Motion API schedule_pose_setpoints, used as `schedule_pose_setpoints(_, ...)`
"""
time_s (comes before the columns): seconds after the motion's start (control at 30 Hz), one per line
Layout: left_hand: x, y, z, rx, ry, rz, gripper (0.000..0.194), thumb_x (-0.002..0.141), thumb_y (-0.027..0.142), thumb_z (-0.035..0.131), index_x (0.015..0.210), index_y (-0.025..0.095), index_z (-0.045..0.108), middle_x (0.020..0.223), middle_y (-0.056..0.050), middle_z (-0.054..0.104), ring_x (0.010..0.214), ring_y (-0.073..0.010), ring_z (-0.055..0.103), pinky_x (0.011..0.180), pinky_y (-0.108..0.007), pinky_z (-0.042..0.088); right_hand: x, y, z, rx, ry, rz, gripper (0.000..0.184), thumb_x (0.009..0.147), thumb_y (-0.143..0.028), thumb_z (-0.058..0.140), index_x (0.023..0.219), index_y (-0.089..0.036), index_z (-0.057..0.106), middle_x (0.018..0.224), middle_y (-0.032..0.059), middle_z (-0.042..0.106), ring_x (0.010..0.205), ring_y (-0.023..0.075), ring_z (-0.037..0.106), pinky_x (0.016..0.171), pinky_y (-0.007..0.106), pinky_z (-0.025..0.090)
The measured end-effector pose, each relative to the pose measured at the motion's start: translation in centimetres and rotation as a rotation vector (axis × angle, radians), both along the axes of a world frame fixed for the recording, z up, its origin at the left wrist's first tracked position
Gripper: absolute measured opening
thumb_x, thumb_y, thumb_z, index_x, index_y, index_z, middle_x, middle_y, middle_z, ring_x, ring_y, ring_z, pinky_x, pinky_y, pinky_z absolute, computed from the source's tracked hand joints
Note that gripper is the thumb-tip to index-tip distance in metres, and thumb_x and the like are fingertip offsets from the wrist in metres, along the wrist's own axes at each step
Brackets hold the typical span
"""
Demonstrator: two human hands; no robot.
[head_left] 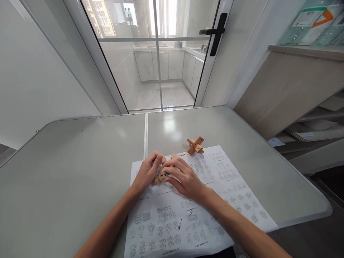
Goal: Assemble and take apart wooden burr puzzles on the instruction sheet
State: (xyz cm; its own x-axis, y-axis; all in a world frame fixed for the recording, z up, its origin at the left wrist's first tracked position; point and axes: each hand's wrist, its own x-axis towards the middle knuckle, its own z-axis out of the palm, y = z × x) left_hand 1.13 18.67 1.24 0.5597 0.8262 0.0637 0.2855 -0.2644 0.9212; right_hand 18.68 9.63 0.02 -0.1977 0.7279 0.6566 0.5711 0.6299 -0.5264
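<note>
My left hand (147, 172) is closed, thumb on top, around light wooden puzzle pieces (163, 175) marked with black characters. From the other side, my right hand (185, 178) grips the same cluster with curled fingers, which cover much of it. One block end pokes up behind the right fingers. Beneath both hands lies a large printed sheet (153, 236) with rows of small line drawings of puzzles and pieces. Just beyond the hands, at the sheet's far edge, sits an assembled cross-shaped wooden puzzle (195, 145) with numbers on its bars.
The grey table (67, 179) has a pale seam (146, 134) running away from me. Past its far edge stands a glass door (161, 61) with a black handle (217, 34). On the right, a wooden shelf unit (290, 79) carries wrapped plastic bottles (311, 27).
</note>
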Motion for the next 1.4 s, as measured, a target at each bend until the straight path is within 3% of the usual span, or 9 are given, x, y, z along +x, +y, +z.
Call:
schedule_pose_setpoints(0.17,0.2,0.1,-0.5,0.01,-0.027,0.104,0.051,0.105,0.064,0.039,0.084,0.021,0.058,0.08,-0.001,0.063,0.074,-0.0168,0.057,0.074,-0.03,0.05,-0.1,-0.1,0.0,-0.094,0.256,-0.093,0.016,0.109,-0.028,0.043,0.113,-0.023,0.058,0.117,0.0109,0.069,0.109,0.0235,0.066,0.096,0.043,0.056)
schedule_pose_setpoints(0.37,0.4,-0.3,-0.7,-0.034,-0.084,0.133,0.05,0.107,0.063,0.037,0.088,0.021,0.057,0.081,-0.002,0.066,0.071,-0.0158,0.061,0.071,-0.03,0.051,0.5,0.6,-0.4,-0.32,0.478,-0.342,0.03,0.109,-0.04,0.041,0.088,-0.023,0.055,0.081,0.002,0.065,0.072,0.0182,0.062,0.068,0.033,0.053)
schedule_pose_setpoints(0.5,0.4,-0.6,-0.6,-0.004,-0.045,0.175,0.047,0.105,0.062,0.043,0.086,0.022,0.056,0.073,0.001,0.063,0.061,-0.0137,0.056,0.059,-0.027,0.047,0.7,0.9,-0.9,-0.412,0.476,-0.437,0.032,0.107,-0.046,0.044,0.09,-0.022,0.058,0.093,0.0052,0.069,0.07,0.0177,0.063,0.066,0.033,0.052)
schedule_pose_setpoints(0.63,0.3,-0.5,-0.9,0.021,-0.021,0.182,0.043,0.104,0.061,0.046,0.095,0.021,0.061,0.074,0.001,0.065,0.062,-0.0144,0.059,0.06,-0.027,0.048,0.8,1.0,-1.0,-0.453,0.449,-0.434,0.036,0.106,-0.048,0.044,0.09,-0.021,0.061,0.116,0.0105,0.071,0.079,0.0189,0.067,0.072,0.034,0.055)
schedule_pose_setpoints(0.83,0.1,-0.4,-1.6,0.196,0.181,0.137,0.038,0.104,0.056,0.048,0.113,0.022,0.063,0.078,0.0,0.069,0.066,-0.0166,0.062,0.065,-0.029,0.048,0.7,0.9,-0.7,-0.503,0.431,-0.362,0.038,0.108,-0.048,0.044,0.099,-0.021,0.069,0.083,0.0038,0.073,0.069,0.0202,0.066,0.066,0.033,0.053)
schedule_pose_setpoints(1.0,0.0,-0.6,-1.7,0.349,0.309,0.087,0.037,0.104,0.051,0.051,0.127,0.022,0.061,0.078,0.001,0.066,0.064,-0.017,0.059,0.064,-0.03,0.046,0.4,0.8,-0.6,-0.521,0.48,-0.28,0.039,0.107,-0.05,0.045,0.099,-0.021,0.069,0.083,0.0046,0.073,0.072,0.0207,0.067,0.066,0.032,0.053)
schedule_pose_setpoints(1.2,0.1,-0.5,-1.7,0.42,0.28,0.046,0.029,0.106,0.041,0.049,0.121,0.022,0.065,0.104,-0.006,0.067,0.092,-0.0219,0.064,0.084,-0.037,0.053,0.6,0.7,-0.1,-0.61,0.514,-0.314,0.04,0.108,-0.049,0.041,0.094,-0.021,0.067,0.092,0.005,0.073,0.077,0.0195,0.065,0.069,0.032,0.051)
schedule_pose_setpoints(1.4,0.1,-0.4,-2.2,0.471,0.285,0.035,0.028,0.106,0.039,0.05,0.12,0.022,0.067,0.111,-0.009,0.065,0.104,-0.0253,0.065,0.094,-0.043,0.055,0.6,0.9,-0.6,-0.535,0.424,-0.368,0.034,0.105,-0.045,0.045,0.086,-0.022,0.062,0.106,0.007,0.068,0.084,0.0198,0.062,0.072,0.033,0.05)
